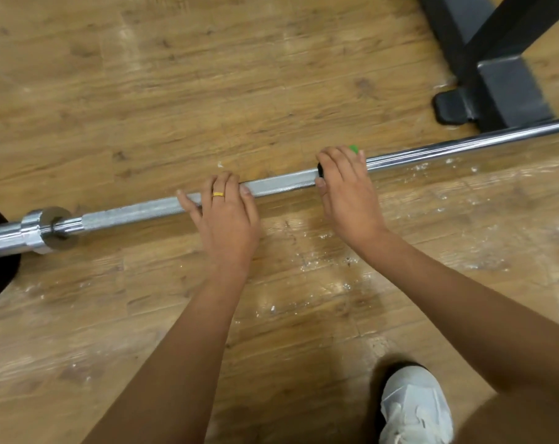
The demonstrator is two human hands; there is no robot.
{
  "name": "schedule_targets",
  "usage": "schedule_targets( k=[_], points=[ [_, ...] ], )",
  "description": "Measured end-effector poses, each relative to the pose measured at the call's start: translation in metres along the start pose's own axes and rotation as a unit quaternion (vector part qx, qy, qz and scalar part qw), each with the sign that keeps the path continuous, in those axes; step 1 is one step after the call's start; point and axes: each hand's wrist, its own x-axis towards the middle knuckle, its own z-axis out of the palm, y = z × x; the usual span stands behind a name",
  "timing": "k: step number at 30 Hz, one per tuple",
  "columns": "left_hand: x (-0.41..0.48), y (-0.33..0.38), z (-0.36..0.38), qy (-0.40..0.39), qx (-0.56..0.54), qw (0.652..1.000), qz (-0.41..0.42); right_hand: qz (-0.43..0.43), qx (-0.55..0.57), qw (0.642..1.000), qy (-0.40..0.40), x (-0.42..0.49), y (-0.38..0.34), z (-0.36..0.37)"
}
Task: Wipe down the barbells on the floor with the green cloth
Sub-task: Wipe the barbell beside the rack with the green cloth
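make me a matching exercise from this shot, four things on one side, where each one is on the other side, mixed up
Things:
1. green cloth
2. left hand
3. white shoe
4. black frame

Places:
A. top right corner of the view
B. bottom right of the view
C. under the right hand, on the barbell
D. on the knurled part of the barbell, wearing a gold ring

Pairs: 1-C, 2-D, 3-B, 4-A
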Motion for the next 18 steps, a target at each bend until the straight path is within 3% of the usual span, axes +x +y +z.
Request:
schedule_targets(
  k=[7,13,18],
  points=[
    [-0.020,0.057,0.021,-0.033,-0.049,0.997,0.057,-0.100,-0.077,0.985,-0.119,0.007,0.030,-0.030],
    [-0.022,0.055,0.030,0.014,-0.059,0.996,0.069,0.005,-0.058,0.996,-0.070,-0.002,0.064,-0.049],
    [-0.020,0.055,0.037,0.026,-0.048,0.997,0.061,-0.062,-0.010,0.996,-0.069,-0.005,0.025,-0.017]
  ],
)
